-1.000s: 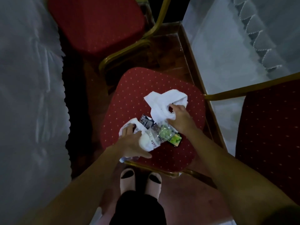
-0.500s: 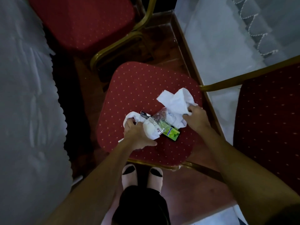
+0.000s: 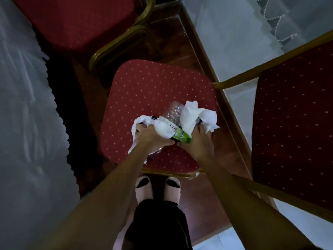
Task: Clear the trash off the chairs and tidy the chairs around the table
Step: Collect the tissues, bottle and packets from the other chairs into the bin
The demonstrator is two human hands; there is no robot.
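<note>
Three red chairs are in view, and we note little free floor between them. The middle chair (image 3: pixel 153 98) stands with its near gold rail just beyond our slippers (image 3: pixel 158 188); its right edge lies close to the wooden plinth (image 3: pixel 216 83) along the white drape (image 3: pixel 225 33). The far chair (image 3: pixel 72 20) sits near its far-left corner, a narrow strip of dark floor between. The right chair (image 3: pixel 295 127) is cut off by the frame edge, as is the white tablecloth (image 3: pixel 23 123) on the left.

The trash is bunched at the near right of the middle seat: a clear plastic bottle (image 3: pixel 173 112), white paper napkins (image 3: pixel 196 116), a green wrapper (image 3: pixel 182 137). A small dark item by the left napkin (image 3: pixel 139 123) is hard to make out, possibly another wrapper.

Our left hand (image 3: pixel 149 137) is curled tight around the left napkin and the bottle's labelled end. Our right hand (image 3: pixel 198 143) is closed over the green wrapper and the napkins, fingers bent downward. Both thumbs nearly meet beneath the bundle. Both forearms reach forward from the near edge, converging.
</note>
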